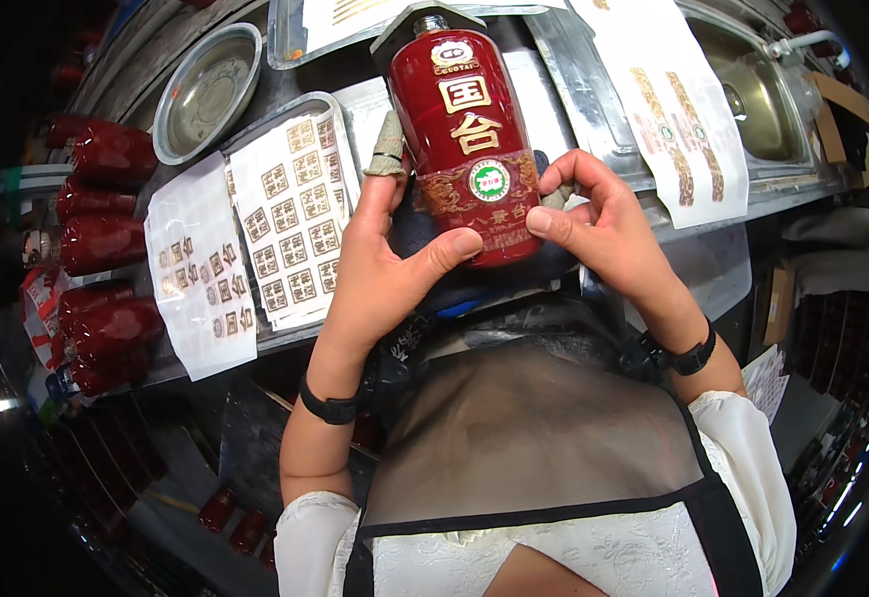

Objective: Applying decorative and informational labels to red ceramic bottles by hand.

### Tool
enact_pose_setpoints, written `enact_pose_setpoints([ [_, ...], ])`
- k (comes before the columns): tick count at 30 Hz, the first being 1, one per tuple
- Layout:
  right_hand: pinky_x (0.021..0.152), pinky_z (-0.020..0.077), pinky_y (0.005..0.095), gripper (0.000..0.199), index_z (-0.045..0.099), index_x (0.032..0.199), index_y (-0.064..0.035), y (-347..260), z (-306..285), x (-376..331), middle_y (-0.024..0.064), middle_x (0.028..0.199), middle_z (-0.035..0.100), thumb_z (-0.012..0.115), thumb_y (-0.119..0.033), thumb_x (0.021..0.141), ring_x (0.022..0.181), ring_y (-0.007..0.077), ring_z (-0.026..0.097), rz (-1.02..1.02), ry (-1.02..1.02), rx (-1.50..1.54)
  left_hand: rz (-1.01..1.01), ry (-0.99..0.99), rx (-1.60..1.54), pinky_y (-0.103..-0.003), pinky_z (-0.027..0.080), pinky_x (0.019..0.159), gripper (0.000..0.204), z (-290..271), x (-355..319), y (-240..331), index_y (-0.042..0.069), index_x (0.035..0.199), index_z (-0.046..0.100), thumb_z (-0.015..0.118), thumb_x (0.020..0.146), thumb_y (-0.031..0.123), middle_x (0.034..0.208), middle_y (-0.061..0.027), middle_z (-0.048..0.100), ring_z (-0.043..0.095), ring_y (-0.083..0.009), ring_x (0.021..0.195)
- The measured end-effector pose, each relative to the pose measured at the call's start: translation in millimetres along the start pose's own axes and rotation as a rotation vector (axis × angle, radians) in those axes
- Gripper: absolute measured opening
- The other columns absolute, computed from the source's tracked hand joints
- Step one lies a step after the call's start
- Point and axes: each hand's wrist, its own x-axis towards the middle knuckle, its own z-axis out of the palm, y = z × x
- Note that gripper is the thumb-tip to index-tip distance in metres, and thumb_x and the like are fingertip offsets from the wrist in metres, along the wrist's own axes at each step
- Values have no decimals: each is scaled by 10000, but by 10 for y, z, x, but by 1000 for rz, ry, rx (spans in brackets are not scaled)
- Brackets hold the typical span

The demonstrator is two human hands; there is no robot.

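Note:
A glossy dark red bottle (416, 109) lies before me, neck away, with gold lettering and a patterned band with a round green-and-white emblem around its lower part. My left hand (380, 264) holds the bottle's lower left side, thumb along the base and fingers up the side. A pale finger cot (387, 149) covers one fingertip, with a dark band around it. At the lower right, my right hand (603, 219) grips the edge, its thumb on the bottle and index finger bent. Some of its fingers are hidden behind. Dark cloth (419, 227) shows beneath the bottle.
Decal sheets (290, 214) lie in a metal tray on the left, with a round metal bowl (207, 95) behind. Red bottles (106, 244) stand at the far left. On the right are a long decal sheet (688, 149) and a metal sink (768, 109) with a tap.

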Motion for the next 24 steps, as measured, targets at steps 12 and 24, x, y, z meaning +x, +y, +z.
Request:
enact_pose_setpoints([
  [12,541,379,162,267,594,957,-15,-126,-9,129,-5,882,603,767,-206,885,640,-13,476,-58,52,8,-77,43,-28,-362,363,1108,671,53,80,195,-47,1321,443,807,840,247,1371,-200,520,474,-238,1325],
  [24,495,391,163,393,517,874,-71,-189,109,256,-28,795,572,851,-264,801,621,-10,467,-1,122,-102,-53,128,-55,-312,474,962,501,150,145,220,-23,1199,505,797,848,181,1178,-152,636,606,-177,1108],
])
